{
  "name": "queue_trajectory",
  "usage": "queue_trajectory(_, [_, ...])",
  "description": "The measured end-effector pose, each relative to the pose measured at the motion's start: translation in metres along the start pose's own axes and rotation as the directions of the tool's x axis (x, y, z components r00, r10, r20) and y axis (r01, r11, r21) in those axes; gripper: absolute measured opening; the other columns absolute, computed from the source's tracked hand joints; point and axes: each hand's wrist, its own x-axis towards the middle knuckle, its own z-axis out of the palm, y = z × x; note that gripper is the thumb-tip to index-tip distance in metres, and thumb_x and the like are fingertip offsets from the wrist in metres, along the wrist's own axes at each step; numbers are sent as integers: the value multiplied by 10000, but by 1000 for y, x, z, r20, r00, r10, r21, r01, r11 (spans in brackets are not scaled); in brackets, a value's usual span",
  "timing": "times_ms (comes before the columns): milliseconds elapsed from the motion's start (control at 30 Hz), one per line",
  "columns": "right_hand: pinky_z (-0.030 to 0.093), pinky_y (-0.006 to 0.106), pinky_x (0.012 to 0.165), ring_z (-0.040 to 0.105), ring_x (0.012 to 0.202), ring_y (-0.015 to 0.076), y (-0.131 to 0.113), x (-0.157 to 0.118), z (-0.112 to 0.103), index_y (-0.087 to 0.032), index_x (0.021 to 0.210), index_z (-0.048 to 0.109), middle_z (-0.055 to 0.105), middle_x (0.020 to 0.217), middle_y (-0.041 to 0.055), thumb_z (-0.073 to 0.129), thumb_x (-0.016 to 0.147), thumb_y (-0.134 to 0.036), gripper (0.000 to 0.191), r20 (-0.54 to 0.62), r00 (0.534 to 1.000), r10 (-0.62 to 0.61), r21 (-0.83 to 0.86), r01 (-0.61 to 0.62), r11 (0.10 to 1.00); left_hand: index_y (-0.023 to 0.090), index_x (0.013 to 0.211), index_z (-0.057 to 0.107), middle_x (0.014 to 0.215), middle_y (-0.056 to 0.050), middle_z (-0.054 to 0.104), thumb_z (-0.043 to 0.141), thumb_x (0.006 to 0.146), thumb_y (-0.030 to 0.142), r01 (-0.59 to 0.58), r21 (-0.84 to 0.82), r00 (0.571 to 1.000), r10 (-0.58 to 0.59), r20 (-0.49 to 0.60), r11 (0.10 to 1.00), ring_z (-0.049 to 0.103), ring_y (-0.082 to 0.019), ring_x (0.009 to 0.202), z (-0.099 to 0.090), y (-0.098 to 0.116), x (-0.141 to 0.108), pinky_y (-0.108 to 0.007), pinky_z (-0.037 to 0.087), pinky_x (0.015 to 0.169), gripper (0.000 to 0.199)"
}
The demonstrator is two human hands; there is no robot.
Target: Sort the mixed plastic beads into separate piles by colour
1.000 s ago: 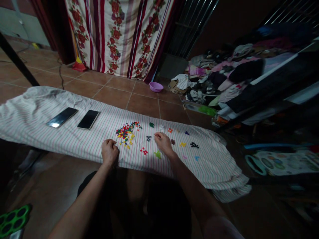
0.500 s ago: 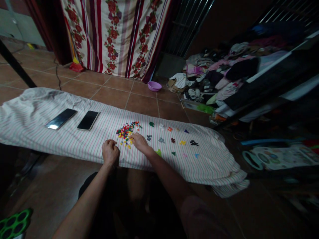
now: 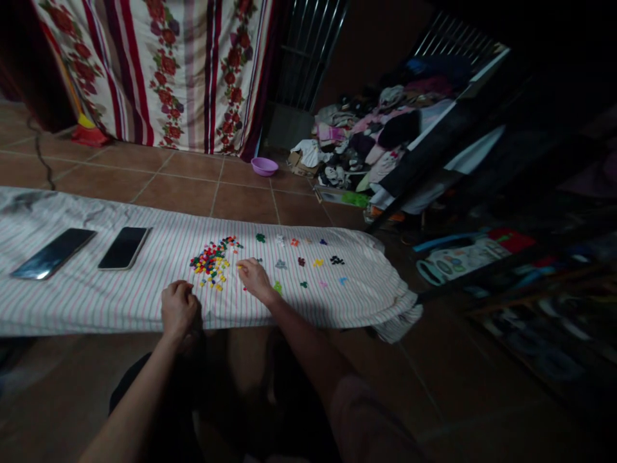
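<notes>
A mixed heap of small coloured pieces (image 3: pixel 209 260), too small to name more exactly, lies on a striped cloth (image 3: pixel 120 302). Just right of the heap, my right hand (image 3: pixel 255 280) is closed in a pinch, with what looks like a small yellow piece at its fingertips. My left hand (image 3: pixel 178 308) rests at the cloth's near edge, left of the heap, its fingers curled; whatever is inside is hidden. Single-colour clusters lie to the right: black pieces (image 3: pixel 337 260), yellow pieces (image 3: pixel 318 262), grey pieces (image 3: pixel 280 263), lime-green pieces (image 3: pixel 277 287) and several others. My right hand partly covers a dark grey cluster.
Two phones, a left one (image 3: pixel 54 253) and a right one (image 3: pixel 125 247), lie on the cloth's left part. Beyond it, a purple basin (image 3: pixel 265 166) stands on the tiled floor near a floral curtain (image 3: pixel 193 77). A pile of clothes (image 3: pixel 366 138) is at the back right.
My right hand has moved right, away from the heap, with its fingers still pinched. My left hand stays curled by the near edge. The camera view has turned right.
</notes>
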Motion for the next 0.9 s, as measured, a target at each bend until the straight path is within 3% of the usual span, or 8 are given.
queue_trajectory(133, [461,277,830,580,892,153,53,-19,-44,-217,975,675,636,962,44,444,842,-163,272,-205,971,121,4,-123,992,171,842,614,1093,-128,567,419,766,222,-51,91,998,53,-22,995,480,-266,1032,-4,-1,-7,-387,425,896,215])
queue_trajectory(300, [445,293,826,571,854,172,137,-43,-116,-208,878,705,649,874,49,434,777,-149,295,-418,855,308,-106,-382,918,174,876,608,1097,-127,569,403,783,244,-75,150,997,80,-24,986,479,-270,1036,-3,-3,-9,-386,431,863,236])
queue_trajectory(400, [443,286,802,579,811,170,173,-49,-142,-211,828,715,657,841,44,424,727,-117,322,-459,807,371,-121,-471,874,159,870,598,1040,-142,590,395,776,249,-131,165,990,138,-33,978,495,-270,1009,3,-6,-7,-405,402,902,240])
queue_trajectory(567, [450,292,818,609,847,184,202,-42,-151,-197,848,727,687,885,58,427,708,-124,338,-415,781,466,-114,-553,825,168,835,583,962,-133,614,395,760,248,-152,187,985,165,-57,971,519,-265,966,9,-10,-2,-413,376,906,218])
queue_trajectory(767, [455,268,844,632,908,175,211,-30,-146,-192,907,727,713,944,48,468,748,-154,307,-276,839,468,-126,-515,848,172,839,588,922,-116,617,409,755,251,-235,190,967,249,-52,953,528,-269,958,8,-15,-1,-422,382,869,213])
queue_trajectory(900, [427,279,923,612,993,183,209,-33,-142,-162,978,711,696,1025,82,527,767,-213,284,-227,897,379,-175,-420,890,176,843,587,907,-107,618,409,767,252,-250,204,961,268,-65,947,536,-266,955,8,-16,-1,-419,388,861,208])
